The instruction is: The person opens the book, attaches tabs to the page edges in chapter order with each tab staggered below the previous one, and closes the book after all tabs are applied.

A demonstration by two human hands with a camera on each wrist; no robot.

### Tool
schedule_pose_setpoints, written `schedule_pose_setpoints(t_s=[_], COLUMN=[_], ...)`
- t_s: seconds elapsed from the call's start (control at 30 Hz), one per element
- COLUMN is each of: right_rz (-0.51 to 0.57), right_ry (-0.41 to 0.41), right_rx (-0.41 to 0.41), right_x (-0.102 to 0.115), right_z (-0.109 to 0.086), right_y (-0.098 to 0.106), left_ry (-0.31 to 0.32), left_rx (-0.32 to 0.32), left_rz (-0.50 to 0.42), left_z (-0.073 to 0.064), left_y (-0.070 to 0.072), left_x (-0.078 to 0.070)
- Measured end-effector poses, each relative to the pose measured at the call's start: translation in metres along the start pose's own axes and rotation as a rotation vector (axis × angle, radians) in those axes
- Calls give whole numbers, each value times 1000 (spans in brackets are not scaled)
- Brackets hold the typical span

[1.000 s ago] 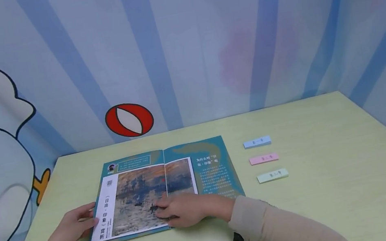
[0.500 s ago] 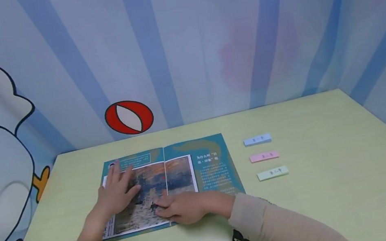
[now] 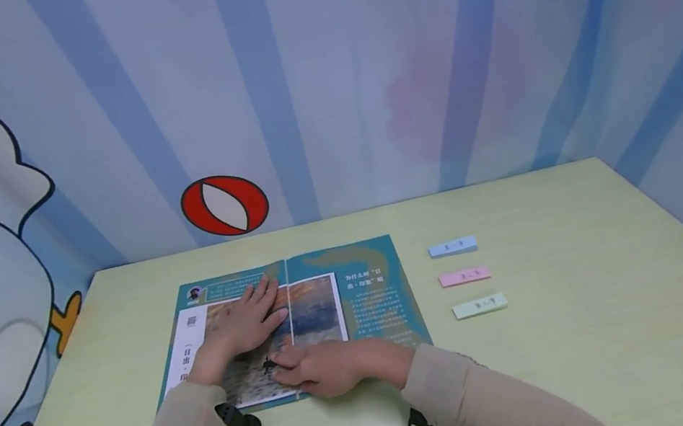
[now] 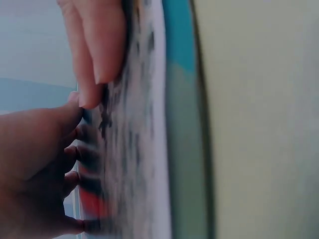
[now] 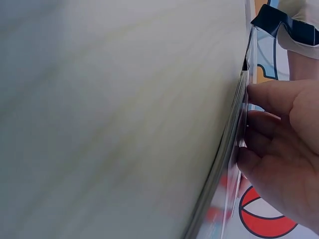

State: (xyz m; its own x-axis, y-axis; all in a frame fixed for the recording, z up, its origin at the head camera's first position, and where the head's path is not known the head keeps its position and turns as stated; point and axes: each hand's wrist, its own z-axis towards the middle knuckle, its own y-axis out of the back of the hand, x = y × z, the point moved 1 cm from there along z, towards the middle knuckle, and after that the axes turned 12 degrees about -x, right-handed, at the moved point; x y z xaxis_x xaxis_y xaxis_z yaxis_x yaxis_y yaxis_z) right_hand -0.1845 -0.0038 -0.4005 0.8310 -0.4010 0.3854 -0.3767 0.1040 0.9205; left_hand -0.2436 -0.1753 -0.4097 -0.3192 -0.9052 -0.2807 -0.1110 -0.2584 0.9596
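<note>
Art book [image 3: 319,311] lies wide open on the pale table [image 3: 550,249]!

Left hand [image 3: 244,326], fingers spread and gripping nothing, rests left of the art book's gutter [image 3: 289,304]; right hand [image 3: 333,367], fingers relaxed, also without a grip, touches near its lower end, presumably to press the spread flat. Blue strip [image 3: 453,247], pink strip [image 3: 465,276] and green strip [image 3: 480,306] line up right of the book, perhaps for easy reach. The right wrist view catches stacked page edges [image 5: 212,181] the head view misses.

Under the fingers [image 3: 266,295], the book [image 3: 387,301] has smooth, glossy paper showing red reflections. Around the fingers and book, the table [image 3: 589,295] looks smooth, with faint wood-like grain and a soft sheen. Right of the fingers, the notes [image 3: 465,276] are matt paper; behind the fingers, the sleeves [image 3: 511,393] are matt cloth.
</note>
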Motion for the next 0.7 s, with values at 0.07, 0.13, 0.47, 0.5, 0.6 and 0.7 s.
schedule_pose_setpoints(t_s=[0.07,0.13,0.47,0.5,0.6,0.7], right_rz=[-14,-20,-42,-36,-45,-60], right_ry=[1,3,12,14,34,52], right_rx=[2,3,16,15,-2,-32], right_x=[1,1,1,2,1,-1], right_z=[0,-1,-2,-2,-1,-2], right_y=[0,1,1,0,1,0], left_ry=[1,7,13,17,22,21], left_rx=[7,19,43,43,37,35], left_rz=[10,18,32,29,24,21], left_z=[0,2,3,3,2,3], left_y=[0,1,3,3,3,3], left_x=[0,-1,-2,-2,-2,-2])
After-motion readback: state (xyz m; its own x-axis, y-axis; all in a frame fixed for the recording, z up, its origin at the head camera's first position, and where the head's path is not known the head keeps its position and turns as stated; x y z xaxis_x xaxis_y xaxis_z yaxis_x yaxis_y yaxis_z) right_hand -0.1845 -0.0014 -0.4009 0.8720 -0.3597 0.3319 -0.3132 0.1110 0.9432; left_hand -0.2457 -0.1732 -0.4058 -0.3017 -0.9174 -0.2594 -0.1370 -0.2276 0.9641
